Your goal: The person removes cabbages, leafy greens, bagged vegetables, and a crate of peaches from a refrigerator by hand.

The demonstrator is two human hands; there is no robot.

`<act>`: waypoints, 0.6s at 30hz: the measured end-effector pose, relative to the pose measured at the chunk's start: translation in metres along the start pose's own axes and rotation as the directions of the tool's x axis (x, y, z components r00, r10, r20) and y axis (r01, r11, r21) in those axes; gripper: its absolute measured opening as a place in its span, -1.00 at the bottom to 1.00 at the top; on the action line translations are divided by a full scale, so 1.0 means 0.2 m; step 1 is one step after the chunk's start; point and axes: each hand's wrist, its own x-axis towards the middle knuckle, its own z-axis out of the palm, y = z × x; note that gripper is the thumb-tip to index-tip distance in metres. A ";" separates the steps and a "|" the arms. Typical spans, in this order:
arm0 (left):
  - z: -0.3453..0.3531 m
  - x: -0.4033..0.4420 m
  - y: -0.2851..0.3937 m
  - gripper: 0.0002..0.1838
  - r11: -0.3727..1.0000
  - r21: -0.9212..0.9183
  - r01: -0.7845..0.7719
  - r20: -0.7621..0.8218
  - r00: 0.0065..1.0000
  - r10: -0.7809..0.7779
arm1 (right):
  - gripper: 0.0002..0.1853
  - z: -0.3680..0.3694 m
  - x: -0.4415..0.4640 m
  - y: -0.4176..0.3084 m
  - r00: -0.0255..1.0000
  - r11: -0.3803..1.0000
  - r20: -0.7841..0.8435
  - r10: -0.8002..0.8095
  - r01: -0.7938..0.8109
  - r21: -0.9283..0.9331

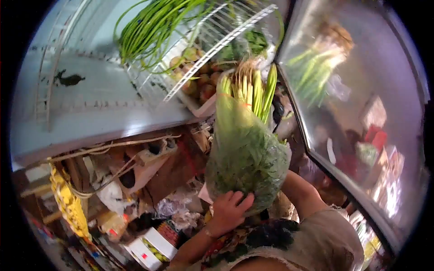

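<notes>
In front of my body, a clear plastic bag (239, 149) of leafy greens stands tilted upright. Pale green stalks (257, 92) with stringy roots stick out of its open top. Low on the bag's near side lies my left hand (229, 211), its fingers curled against the plastic. My right forearm (303, 192) reaches behind the bag from the right, and my right hand is hidden there. Just beyond the stalks, a white crate (203, 108) holds round reddish-yellow produce (205, 86). A bundle of long thin green stems (149, 38) lies on a white wire rack (217, 52).
An open glass door (312, 144) runs along my right side, with reflections in its pane. The pale cabinet interior (104, 90) is at upper left. Below are a yellow bag (68, 201), a white box (151, 248), crumpled plastic (176, 210) and other clutter.
</notes>
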 end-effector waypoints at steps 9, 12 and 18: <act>-0.21 -0.21 0.08 -0.35 0.924 0.082 -0.373 0.451 0.841 0.300 | -0.30 -0.07 -0.49 0.59 0.965 0.965 -0.014 -0.261 0.262 0.035; -0.31 -0.24 0.18 -0.42 0.847 -0.063 -0.527 0.529 0.702 0.476 | -0.31 -0.11 -0.69 0.76 0.912 0.911 -0.010 -0.410 0.410 0.035; -0.52 -0.34 0.49 -0.64 0.722 -0.250 -0.645 0.502 0.552 0.666 | -0.32 -0.13 -0.97 1.06 0.774 0.777 0.070 -0.629 0.625 0.078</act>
